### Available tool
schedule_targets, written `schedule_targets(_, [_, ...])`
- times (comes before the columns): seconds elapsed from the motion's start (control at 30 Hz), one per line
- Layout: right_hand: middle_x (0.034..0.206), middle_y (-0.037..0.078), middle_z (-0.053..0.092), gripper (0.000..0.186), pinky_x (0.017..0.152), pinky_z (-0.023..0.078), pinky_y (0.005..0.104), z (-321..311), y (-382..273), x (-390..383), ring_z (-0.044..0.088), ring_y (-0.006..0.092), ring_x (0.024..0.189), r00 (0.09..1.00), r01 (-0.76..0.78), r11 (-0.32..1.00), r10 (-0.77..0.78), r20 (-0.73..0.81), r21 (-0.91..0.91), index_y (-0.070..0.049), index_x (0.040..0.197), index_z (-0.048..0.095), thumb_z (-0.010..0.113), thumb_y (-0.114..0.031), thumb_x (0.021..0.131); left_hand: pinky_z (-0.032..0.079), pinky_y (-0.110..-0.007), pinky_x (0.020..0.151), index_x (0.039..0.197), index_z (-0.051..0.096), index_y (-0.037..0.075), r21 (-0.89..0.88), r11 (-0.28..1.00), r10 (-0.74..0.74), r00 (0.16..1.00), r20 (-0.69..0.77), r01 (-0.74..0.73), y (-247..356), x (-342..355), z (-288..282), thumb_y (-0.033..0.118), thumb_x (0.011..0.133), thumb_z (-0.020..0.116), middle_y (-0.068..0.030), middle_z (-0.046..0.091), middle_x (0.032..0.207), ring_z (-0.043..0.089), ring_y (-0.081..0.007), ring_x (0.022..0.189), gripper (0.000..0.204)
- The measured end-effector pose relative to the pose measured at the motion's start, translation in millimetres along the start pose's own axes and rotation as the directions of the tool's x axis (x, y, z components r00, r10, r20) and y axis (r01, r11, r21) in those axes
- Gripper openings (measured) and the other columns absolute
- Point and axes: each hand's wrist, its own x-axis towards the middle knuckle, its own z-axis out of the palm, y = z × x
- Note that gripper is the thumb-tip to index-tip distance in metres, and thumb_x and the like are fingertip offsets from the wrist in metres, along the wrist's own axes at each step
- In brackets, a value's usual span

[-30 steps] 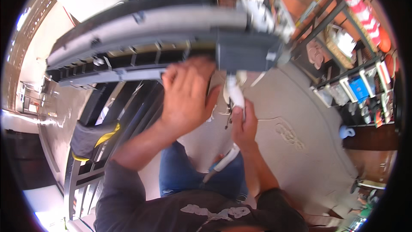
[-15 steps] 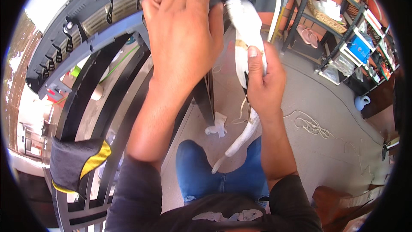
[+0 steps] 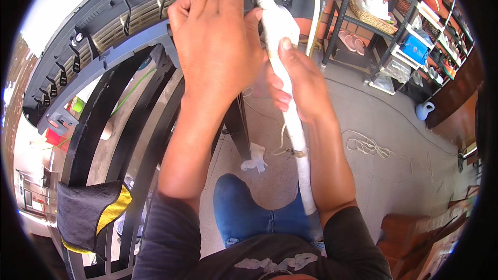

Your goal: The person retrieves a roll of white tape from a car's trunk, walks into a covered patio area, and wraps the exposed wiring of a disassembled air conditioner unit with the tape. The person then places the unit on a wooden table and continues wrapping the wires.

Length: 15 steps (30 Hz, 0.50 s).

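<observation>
Clamped in my right grip (image 3: pixel 310 88), the long white tape-wrapped hose (image 3: pixel 296 135) runs down from the right part of the curved dark-grey plastic housing (image 3: pixel 132 45). My left grip (image 3: pixel 218 41) lies across the housing's near edge, fingers bent; whether they pinch it I cannot tell.

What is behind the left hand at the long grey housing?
Around the left hand, parts of the grey housing show, with black clips to its left and black slats lower down. Whatever sits directly behind the hand is covered.
</observation>
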Motion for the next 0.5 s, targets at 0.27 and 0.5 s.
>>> schedule_targets(0.27, [0.087,0.01,0.07,0.034,0.058,0.051,0.0422,26.5,21.9,29.3,0.063,0.0239,0.062,0.756,0.376,0.592,-0.641,-0.133,-0.713,-0.008,0.135,0.061,0.058,-0.032,0.11,0.039,-0.04,0.097,0.114,0.07,0.006,0.002,1.0,-0.026,1.0,-0.015,0.026,1.0,0.6,2.1,0.013,0.085,0.079,-0.0057,0.074,0.103,0.066,-0.0248,0.098,0.031])
schedule_targets(0.5, [0.068,0.001,0.053,0.032,0.048,0.044,0.0329,37.0,20.7,24.6,0.054,0.0126,0.052,0.972,0.216,0.976,-0.213,-0.1,0.026,-0.004,0.115,0.06,0.053,-0.035,0.113,0.038,-0.038,0.1,0.117,0.072,0.009,0.013,0.999,-0.043,0.999,0.004,0.042,-0.1,0.2,-1.9,0.017,0.089,0.08,-0.0035,0.076,0.106,0.067,-0.0223,0.099,0.03])
